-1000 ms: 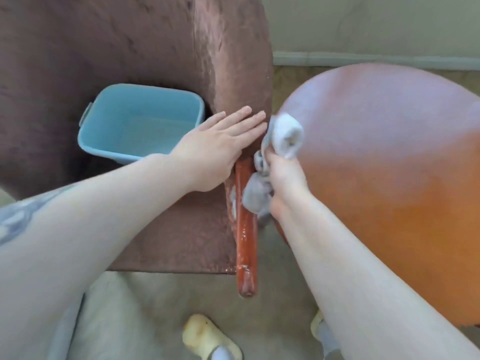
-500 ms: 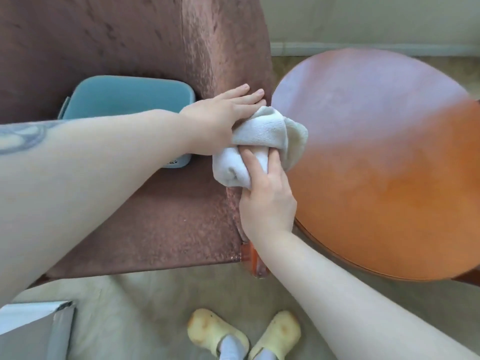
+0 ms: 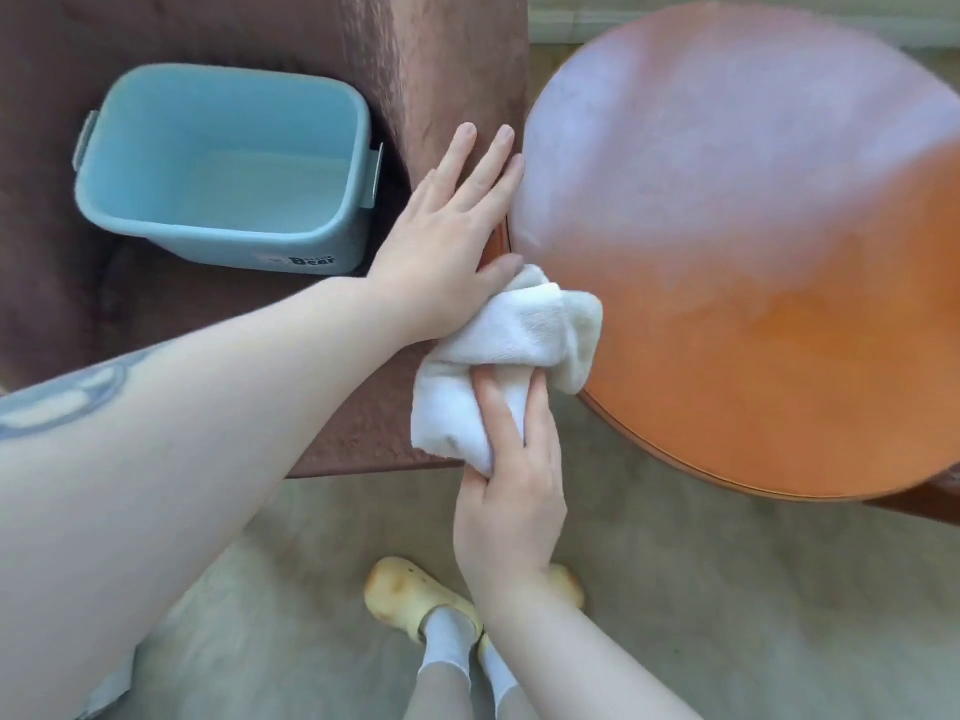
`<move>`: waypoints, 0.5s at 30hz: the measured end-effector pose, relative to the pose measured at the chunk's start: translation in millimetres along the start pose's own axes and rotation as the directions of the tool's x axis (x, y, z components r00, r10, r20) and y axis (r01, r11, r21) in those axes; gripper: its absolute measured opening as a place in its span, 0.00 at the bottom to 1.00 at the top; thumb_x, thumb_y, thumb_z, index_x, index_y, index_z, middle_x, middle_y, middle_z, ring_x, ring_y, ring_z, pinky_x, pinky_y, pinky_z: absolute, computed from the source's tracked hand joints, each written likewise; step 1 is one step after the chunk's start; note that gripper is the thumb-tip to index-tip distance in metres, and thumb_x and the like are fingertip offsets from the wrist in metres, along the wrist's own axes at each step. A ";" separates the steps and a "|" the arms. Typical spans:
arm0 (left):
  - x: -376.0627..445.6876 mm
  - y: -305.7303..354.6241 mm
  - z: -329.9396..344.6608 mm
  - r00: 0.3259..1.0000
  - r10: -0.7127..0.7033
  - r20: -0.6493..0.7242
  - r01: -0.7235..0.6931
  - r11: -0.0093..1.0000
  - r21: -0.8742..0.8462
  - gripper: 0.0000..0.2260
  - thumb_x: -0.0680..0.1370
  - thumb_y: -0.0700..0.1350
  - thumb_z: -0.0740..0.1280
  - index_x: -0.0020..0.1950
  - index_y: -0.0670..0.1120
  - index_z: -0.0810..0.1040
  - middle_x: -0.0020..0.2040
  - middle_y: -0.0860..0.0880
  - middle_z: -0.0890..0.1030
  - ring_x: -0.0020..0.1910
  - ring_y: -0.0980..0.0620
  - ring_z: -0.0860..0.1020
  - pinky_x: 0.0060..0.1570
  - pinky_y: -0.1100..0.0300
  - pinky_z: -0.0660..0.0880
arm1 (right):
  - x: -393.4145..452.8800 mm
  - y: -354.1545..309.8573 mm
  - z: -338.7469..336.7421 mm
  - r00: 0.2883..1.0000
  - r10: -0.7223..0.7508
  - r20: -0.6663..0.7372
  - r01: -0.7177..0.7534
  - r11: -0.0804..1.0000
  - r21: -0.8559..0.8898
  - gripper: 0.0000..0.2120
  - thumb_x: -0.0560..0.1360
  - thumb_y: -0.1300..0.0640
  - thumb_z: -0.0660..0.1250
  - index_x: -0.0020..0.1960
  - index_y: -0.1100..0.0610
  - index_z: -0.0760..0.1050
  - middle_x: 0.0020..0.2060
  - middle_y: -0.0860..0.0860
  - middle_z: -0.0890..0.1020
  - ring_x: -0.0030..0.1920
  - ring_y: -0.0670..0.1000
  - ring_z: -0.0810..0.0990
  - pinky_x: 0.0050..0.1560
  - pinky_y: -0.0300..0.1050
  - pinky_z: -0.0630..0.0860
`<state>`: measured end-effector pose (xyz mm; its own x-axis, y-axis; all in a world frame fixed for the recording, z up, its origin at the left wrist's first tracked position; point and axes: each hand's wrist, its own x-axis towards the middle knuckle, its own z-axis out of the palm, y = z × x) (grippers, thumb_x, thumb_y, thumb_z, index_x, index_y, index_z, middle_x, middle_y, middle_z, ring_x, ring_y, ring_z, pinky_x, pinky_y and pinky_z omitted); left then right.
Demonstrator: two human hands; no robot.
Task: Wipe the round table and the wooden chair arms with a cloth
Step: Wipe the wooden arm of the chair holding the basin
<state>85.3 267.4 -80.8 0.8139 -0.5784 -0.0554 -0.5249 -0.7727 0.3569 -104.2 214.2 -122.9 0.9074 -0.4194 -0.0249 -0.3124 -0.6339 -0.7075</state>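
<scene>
Head view, right hand: the right hand (image 3: pixel 511 511) comes up from the lower edge and grips a bunched white cloth (image 3: pixel 511 350); its fingers (image 3: pixel 493 407) curl over the lower part of the bundle and press into the folds.
Head view, cloth: it sits in the narrow space between the chair and the round table (image 3: pixel 753 262), its right end lapping over the table's rim, its upper left end touching the thumb of the other hand. The chair arm itself is hidden under the cloth and the hands; only a thin strip of reddish wood (image 3: pixel 497 241) shows just above the cloth, beside the table edge.
Head view, left hand: the left hand (image 3: pixel 447 236) lies flat on the brown upholstered side of the chair (image 3: pixel 457 59), fingers straight and spread, holding nothing, the fingertips close to the table rim.
Head view, round table: glossy orange-brown top, pale glare across its upper half, the far edge blurred.
Head view, chair seat: a light blue plastic tub (image 3: pixel 228 163) stands on the brown seat, to the left of the flat hand; dark lettering shows on its near wall, partly legible as "Bear".
Head view, floor: beige carpet (image 3: pixel 701 589); a yellow slipper (image 3: pixel 410 595) over a white sock shows below the right wrist, a second one mostly hidden behind that arm.
Head view, left forearm: a grey-blue tattoo (image 3: pixel 57 402) near the frame's left edge.
</scene>
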 end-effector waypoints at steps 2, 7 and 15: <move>-15.1 -0.8 11.3 0.999 0.034 0.030 -0.036 0.998 0.055 0.36 0.78 0.58 0.58 0.79 0.47 0.46 0.80 0.50 0.41 0.77 0.49 0.37 0.76 0.53 0.42 | -29.6 21.1 4.8 0.996 0.087 -0.031 -0.080 0.979 0.189 0.35 0.70 0.66 0.59 0.69 0.35 0.65 0.74 0.41 0.65 0.71 0.41 0.66 0.53 0.35 0.71; -24.7 1.5 29.8 0.997 0.044 0.070 -0.046 0.998 0.035 0.33 0.78 0.62 0.52 0.79 0.55 0.43 0.78 0.49 0.34 0.76 0.50 0.32 0.72 0.55 0.37 | -15.2 43.6 33.9 0.279 0.853 0.441 -0.673 -0.154 0.724 0.07 0.77 0.60 0.62 0.46 0.52 0.78 0.41 0.50 0.82 0.42 0.51 0.80 0.47 0.47 0.75; -21.0 1.0 27.0 0.995 0.028 0.101 -0.033 0.998 0.052 0.33 0.79 0.60 0.55 0.78 0.57 0.40 0.77 0.50 0.32 0.75 0.50 0.30 0.67 0.55 0.33 | 11.0 47.1 29.8 0.151 0.497 0.855 -0.394 -0.763 0.513 0.08 0.80 0.59 0.56 0.56 0.59 0.71 0.48 0.53 0.79 0.53 0.54 0.78 0.61 0.46 0.73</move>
<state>61.0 271.8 -104.4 0.7696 -0.6232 -0.1391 -0.5639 -0.7655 0.3098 -100.6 199.1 -177.5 0.2216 0.1773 -0.9589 0.0245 0.9820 0.1872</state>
